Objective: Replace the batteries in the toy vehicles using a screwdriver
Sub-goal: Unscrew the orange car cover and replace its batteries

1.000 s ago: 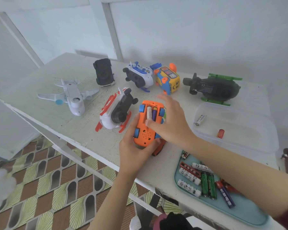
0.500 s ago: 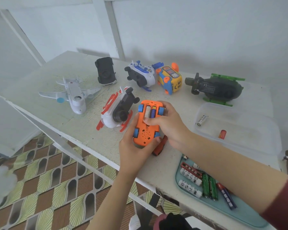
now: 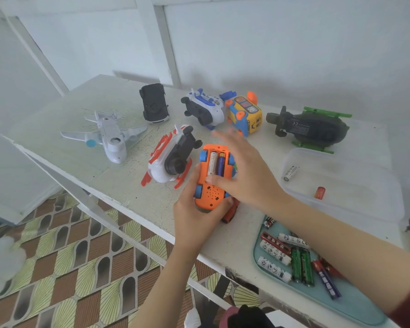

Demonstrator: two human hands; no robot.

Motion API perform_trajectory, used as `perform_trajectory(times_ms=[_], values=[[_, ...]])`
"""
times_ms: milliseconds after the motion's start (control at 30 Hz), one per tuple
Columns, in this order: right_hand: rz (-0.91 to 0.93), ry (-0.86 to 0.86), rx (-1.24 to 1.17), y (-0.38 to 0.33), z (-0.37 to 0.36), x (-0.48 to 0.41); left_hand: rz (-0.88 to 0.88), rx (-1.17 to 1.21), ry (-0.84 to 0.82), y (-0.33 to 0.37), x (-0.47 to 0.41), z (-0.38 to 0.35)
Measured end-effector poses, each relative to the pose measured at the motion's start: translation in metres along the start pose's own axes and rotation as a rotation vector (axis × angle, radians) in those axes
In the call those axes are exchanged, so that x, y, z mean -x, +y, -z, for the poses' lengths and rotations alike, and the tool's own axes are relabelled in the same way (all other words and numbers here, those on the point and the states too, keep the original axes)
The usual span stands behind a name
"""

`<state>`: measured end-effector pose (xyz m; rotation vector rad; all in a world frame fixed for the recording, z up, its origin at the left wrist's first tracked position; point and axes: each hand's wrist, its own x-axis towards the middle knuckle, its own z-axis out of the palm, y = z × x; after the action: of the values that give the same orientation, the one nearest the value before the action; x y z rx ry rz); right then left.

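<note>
Grips orange toy car (image 3: 210, 195) belly-up in left hand (image 3: 194, 216) near the front edge of the bench (image 3: 128, 176), thumb on one side, fingers curled round the other. Shows open battery bay holding white battery (image 3: 212, 165) and purple battery (image 3: 221, 165) side by side. Spreads right hand (image 3: 249, 178) over the car, fingers straight and blurred, thumb tip touching just below the bay. Finds loose batteries in teal tray (image 3: 355, 306) at front right corner.

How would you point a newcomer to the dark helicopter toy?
Find the clear plastic tub on the right side of the table. Directly behind it, toward the wall, lies the dark helicopter. It is the only toy with bright green parts.
</note>
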<state>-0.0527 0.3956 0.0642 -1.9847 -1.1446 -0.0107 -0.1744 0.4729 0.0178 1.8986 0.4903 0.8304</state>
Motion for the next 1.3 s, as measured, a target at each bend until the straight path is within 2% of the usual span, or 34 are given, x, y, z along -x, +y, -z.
perform_trajectory(times_ms=[133,300,467,567,733,900,967,1033,1200,1300], values=[[0.200,-0.028,0.237,0.004,0.010,-0.011,-0.022,-0.024,-0.021,0.000,-0.001,0.001],[0.505,0.027,0.521,0.007,0.013,-0.017,-0.002,-0.044,-0.038,-0.001,-0.001,0.001],[0.443,-0.026,0.464,0.007,0.017,-0.023,0.022,-0.078,-0.038,-0.005,-0.001,0.000],[0.491,-0.042,0.527,0.009,0.014,-0.024,0.033,-0.064,-0.043,-0.004,-0.002,0.000],[0.482,-0.007,0.431,0.013,0.012,-0.021,0.013,-0.034,-0.045,-0.002,-0.002,0.000],[0.571,0.053,0.419,0.016,0.008,-0.014,0.005,-0.015,-0.026,0.002,-0.002,0.001],[0.514,0.096,0.392,0.018,0.006,-0.013,0.004,-0.021,-0.023,0.003,-0.001,0.000],[0.377,0.112,0.288,0.016,0.005,-0.011,0.005,-0.027,-0.017,0.004,-0.001,0.000],[-0.131,-0.087,-0.149,0.010,0.002,-0.007,0.013,-0.029,-0.022,0.001,-0.002,0.000],[-0.419,-0.124,-0.473,0.009,0.001,-0.009,0.030,-0.016,-0.023,0.000,-0.002,0.000]])
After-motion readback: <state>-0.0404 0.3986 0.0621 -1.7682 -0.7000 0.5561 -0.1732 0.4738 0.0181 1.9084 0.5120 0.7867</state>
